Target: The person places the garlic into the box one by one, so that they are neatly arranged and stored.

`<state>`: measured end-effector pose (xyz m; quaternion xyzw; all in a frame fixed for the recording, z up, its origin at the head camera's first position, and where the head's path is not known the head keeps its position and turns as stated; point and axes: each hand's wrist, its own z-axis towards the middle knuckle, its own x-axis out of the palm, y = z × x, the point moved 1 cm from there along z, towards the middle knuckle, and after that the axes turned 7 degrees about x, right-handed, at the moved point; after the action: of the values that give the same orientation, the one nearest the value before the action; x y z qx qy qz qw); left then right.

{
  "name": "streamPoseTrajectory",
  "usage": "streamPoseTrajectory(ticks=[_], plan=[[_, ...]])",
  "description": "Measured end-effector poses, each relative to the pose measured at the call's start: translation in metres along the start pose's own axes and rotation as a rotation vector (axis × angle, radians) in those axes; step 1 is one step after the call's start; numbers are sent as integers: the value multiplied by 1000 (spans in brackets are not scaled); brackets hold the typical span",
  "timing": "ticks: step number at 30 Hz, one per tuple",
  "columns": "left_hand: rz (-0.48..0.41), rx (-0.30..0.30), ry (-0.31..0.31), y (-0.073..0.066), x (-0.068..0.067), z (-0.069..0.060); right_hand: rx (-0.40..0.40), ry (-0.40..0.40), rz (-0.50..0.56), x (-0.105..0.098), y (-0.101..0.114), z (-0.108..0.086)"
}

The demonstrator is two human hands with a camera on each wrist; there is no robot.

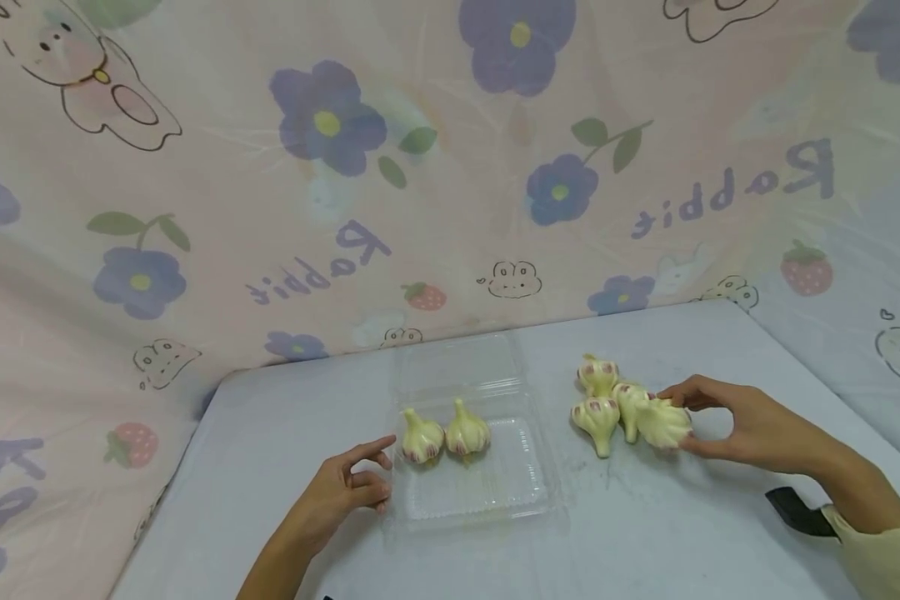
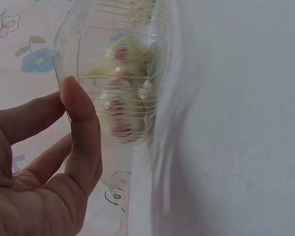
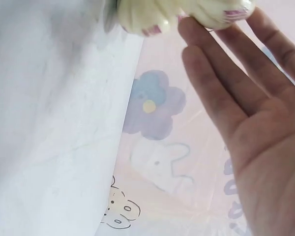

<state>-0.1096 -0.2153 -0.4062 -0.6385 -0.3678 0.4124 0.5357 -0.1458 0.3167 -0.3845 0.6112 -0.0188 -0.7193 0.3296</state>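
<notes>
Box [image 1: 487, 492] holds two garlic bulbs [image 1: 467, 431]; lid [image 1: 457, 362] lies open behind it. Right of box: right hand [image 1: 757, 425] grips one bulb [image 1: 663, 425], three loose bulbs [image 1: 595, 412] just beside that one. Left hand [image 1: 337, 492] pinches box's left rim [image 1: 396, 492]. Judged partway: two in, four outside.

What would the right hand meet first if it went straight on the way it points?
Beyond the garlic bulb it holds, the right hand would likely meet the neighbouring bulb first; they overlap in the head view, so any gap is unclear.
</notes>
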Motion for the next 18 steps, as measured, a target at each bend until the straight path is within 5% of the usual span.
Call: streamPoseTrajectory(ticks=[9,18], plan=[[-11,-3,-3,1,2,2,67,-82,15,-5,13,5],[-16,5,-6,2,2,1,120,-74,96,-1,32,16]])
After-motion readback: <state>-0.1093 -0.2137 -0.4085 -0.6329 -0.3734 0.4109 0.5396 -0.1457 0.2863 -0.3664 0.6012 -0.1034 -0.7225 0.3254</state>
